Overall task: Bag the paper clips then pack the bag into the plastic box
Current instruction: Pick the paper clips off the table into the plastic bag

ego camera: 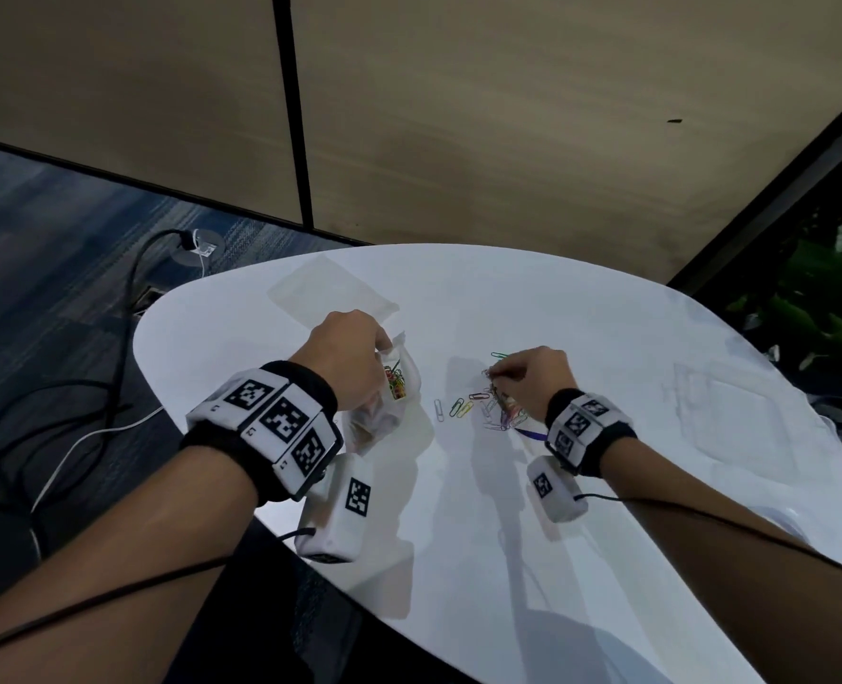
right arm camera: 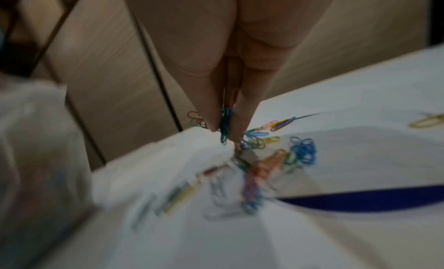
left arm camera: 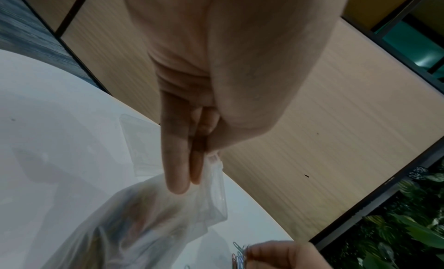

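Note:
My left hand [ego camera: 354,357] pinches the rim of a clear plastic bag [ego camera: 389,402] that hangs open over the white table [ego camera: 458,535]; coloured paper clips [ego camera: 395,380] lie inside it. In the left wrist view the fingers [left arm camera: 177,159] press the bag [left arm camera: 156,216] against the thumb. My right hand [ego camera: 527,382] is down on a loose pile of coloured paper clips [ego camera: 488,407] and pinches a few clips [right arm camera: 225,125] between thumb and fingertips. The clear plastic box [ego camera: 734,412] lies flat at the right of the table.
A second clear bag [ego camera: 330,291] lies flat at the far side of the table. A blue strip [ego camera: 530,433] lies under my right wrist. Cables [ego camera: 63,412] trail on the blue carpet at left. Green plants [ego camera: 813,313] stand beyond the right edge.

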A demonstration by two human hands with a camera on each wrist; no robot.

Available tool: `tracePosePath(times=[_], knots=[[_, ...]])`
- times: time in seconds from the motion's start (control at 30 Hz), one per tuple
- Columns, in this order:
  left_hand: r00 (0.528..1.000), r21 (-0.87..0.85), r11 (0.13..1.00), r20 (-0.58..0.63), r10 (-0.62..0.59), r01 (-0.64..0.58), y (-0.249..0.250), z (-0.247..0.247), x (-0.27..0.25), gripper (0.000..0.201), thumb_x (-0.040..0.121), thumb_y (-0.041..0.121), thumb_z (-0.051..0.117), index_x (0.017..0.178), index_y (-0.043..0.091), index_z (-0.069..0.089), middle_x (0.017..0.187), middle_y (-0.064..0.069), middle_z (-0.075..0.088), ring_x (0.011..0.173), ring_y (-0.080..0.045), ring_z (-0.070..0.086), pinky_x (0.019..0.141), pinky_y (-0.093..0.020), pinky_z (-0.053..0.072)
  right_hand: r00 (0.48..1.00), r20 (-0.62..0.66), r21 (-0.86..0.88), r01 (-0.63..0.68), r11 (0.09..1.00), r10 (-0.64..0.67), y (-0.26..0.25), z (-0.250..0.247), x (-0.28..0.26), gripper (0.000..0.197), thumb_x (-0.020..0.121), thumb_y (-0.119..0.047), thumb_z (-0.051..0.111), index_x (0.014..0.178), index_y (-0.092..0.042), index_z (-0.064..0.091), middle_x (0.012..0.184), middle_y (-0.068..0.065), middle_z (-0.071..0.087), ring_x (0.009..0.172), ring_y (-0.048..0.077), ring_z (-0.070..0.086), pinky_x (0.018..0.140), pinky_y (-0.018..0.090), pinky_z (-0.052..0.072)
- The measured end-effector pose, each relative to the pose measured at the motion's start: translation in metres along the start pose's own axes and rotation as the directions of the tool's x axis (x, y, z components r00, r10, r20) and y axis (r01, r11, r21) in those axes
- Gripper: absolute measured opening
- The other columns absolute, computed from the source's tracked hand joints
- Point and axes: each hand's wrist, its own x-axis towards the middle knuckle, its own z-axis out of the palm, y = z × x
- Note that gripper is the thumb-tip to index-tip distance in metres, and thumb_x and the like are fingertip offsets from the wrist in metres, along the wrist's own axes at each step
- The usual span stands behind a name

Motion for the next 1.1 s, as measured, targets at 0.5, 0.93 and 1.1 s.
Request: tracePosePath(times=[0.5, 0.93, 1.1], knots=[[0.999, 0.033, 0.999, -0.052, 0.017, -0.015, 0.019, 0.004, -0.006, 0.032, 0.093, 0.007, 0.055, 0.12, 0.013, 0.072, 0.114, -0.014, 0.072, 0.104, -0.029, 0.069, 0.094, -0.038, 0.057, 0.959, 0.266, 0.694, -0.119, 0.71, -0.098, -0.103, 0.018, -0.052, 0.018, 0.074, 0.008, 0.074, 0.083, -0.008, 0.074, 0.086, 0.013, 0.075, 0.075, 0.022, 0.072, 0.079, 0.033, 0.06], [0.999, -0.008, 0.999, 0.004, 0.033, -0.033, 0.02, 0.005, -0.009, 0.033, 0.093, 0.004, 0.052, 0.12, 0.01, 0.071, 0.112, -0.016, 0.072, 0.101, -0.032, 0.072, 0.095, -0.042, 0.058, 0.969, 0.099, 0.189, 0.204, 0.96, -0.226, -0.117, 0.018, -0.061, 0.018, 0.073, -0.001, 0.068, 0.081, -0.012, 0.08, 0.07, 0.001, 0.072, 0.052, -0.003, 0.055, 0.052, 0.0, 0.037], [0.999, 0.005, 0.999, 0.012, 0.041, -0.042, 0.021, 0.005, -0.01, 0.032, 0.093, 0.004, 0.053, 0.115, 0.013, 0.074, 0.107, -0.014, 0.074, 0.099, -0.03, 0.071, 0.094, -0.041, 0.058, 0.942, 0.141, 0.068, 0.298, 0.952, -0.305, -0.12, 0.022, -0.064, 0.024, 0.078, 0.002, 0.054, 0.076, -0.009, 0.076, 0.065, 0.004, 0.064, 0.061, 0.017, 0.052, 0.058, 0.02, 0.04]])
